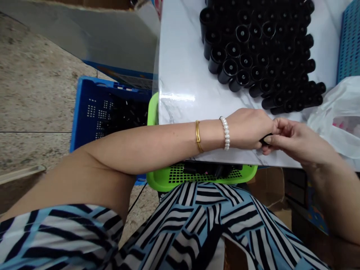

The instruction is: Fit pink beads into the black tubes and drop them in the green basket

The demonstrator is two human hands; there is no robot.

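Nearest you, one green basket [157,181] holds black parts. At the table's [180,82] near edge, your left hand [251,127] and right hand [299,141] together grip one small, plain black piece [265,140], partly hidden. Beyond, dozens of black cylinders [261,58] stand clustered, overlapping; exact count unobtainable.

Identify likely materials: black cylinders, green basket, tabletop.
Black cylinders: probably hard plastic, glossy; highlights along the rims. Coated metal not ruled out.
Green basket: likely moulded plastic, semi-gloss; regular perforations, uniform colour.
Tabletop: smooth, glossy; grey veining and bright reflection suggest marble-look laminate or film, though real stone is possible.
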